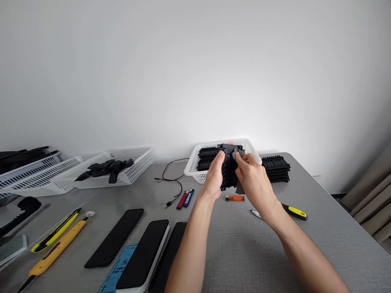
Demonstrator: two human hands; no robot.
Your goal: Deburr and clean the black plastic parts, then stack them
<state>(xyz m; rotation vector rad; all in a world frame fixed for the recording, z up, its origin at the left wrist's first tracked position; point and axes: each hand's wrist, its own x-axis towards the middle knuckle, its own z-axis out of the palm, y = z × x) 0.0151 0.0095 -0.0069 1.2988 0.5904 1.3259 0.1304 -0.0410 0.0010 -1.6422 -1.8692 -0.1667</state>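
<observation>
My left hand (214, 176) grips a black plastic part (227, 169) by its left side, thumb on the near face. The part is flat and roughly rectangular with notched edges, held up above the table. In my right hand (255, 179) is a grey cloth (240, 153), pinched in the fingers and pressed on the part's upper right; a corner of it hangs below. Behind the hands stands a white basket (195, 162) with similar black parts (205, 163) inside. A stack of such parts (276, 167) lies to the right of the basket.
Around the hands lie an orange lighter (234, 198), red (182, 200) and blue lighters (188, 198), a black USB cable (175, 179), a white pen (255, 213) and a yellow-black handle (296, 212). Left are black slabs (116, 236), a yellow corded tool (58, 248), a cutter (56, 232) and more baskets (137, 169).
</observation>
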